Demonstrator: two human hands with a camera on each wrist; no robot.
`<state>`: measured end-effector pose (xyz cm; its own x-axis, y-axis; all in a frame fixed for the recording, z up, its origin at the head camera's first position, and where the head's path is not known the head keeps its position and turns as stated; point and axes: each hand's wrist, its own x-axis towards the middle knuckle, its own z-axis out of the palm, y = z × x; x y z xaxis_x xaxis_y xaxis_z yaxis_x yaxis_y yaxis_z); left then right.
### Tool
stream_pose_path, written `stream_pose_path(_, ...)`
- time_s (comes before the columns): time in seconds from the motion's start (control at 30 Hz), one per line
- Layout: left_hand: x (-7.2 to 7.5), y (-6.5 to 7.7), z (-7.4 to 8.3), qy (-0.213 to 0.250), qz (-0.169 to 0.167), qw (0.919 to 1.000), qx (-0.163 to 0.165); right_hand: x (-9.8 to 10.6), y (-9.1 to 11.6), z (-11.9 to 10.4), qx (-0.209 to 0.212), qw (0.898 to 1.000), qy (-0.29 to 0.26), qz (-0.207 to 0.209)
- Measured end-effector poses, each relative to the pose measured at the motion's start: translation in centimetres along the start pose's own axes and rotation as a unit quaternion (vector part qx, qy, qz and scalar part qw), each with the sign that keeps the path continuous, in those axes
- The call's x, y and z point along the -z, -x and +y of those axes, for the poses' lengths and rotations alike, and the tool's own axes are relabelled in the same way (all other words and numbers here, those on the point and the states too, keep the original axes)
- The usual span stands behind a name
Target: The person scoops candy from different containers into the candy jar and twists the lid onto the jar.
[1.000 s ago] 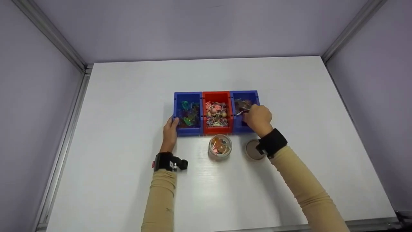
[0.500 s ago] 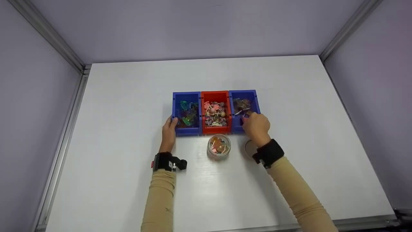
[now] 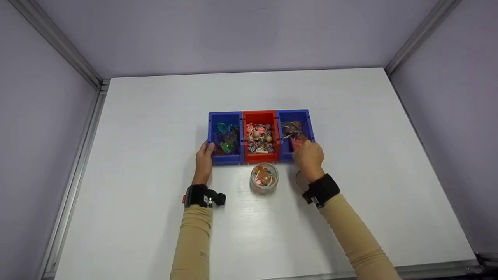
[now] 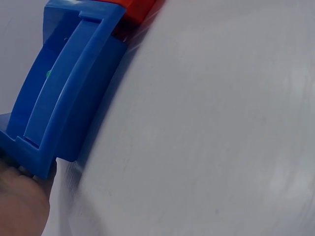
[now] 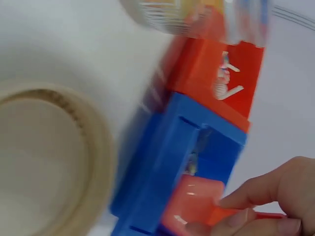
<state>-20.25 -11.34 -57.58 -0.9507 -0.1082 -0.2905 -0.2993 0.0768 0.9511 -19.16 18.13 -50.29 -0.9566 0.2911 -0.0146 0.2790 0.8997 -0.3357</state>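
Note:
My right hand (image 3: 308,156) grips a translucent red scoop (image 5: 194,199) at the front of the right blue bin (image 3: 292,115). In the head view only a little of the scoop shows past the fingers, low in the bin beside several brown lollipops (image 3: 291,127). My left hand (image 3: 203,161) holds the outer side wall of the left blue bin (image 3: 227,159), thumb over the rim. Green and dark clear candies (image 3: 227,137) lie in that bin. Between them a red bin (image 3: 261,157) contains many small lollipops (image 3: 260,137).
A clear jar (image 3: 264,188) with mixed lollipops stands in front of the red bin. Right of it a round pale lid (image 5: 44,162) lies on the white table (image 3: 155,116), partly covered by my right wrist. Walls enclose the table's back and sides.
My right hand has moved toward the front of the right bin and slightly left, and more of the red scoop shows. The left hand stays on the left bin.

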Motion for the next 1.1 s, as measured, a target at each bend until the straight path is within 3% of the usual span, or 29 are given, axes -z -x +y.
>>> stream_pose_path(0.3,0.0,0.0,0.0,-0.006,0.007,0.9999,-0.007,-2.2,-0.3,0.9,0.019,0.998,-0.036,0.052)
stream_pose_path(0.6,0.0,0.2,0.2,-0.013,0.008,0.9998,0.011,-2.9,-0.6,1.5,0.022,0.997,-0.056,0.048)
stream_pose_path(0.8,0.0,0.2,0.1,-0.019,0.009,0.9998,0.006,-2.9,-0.6,1.8,0.014,0.996,-0.073,0.041)
stream_pose_path(1.1,0.0,0.1,0.0,-0.018,0.01,0.9998,0.007,-3.2,-0.2,1.8,0.02,0.994,-0.086,0.067)
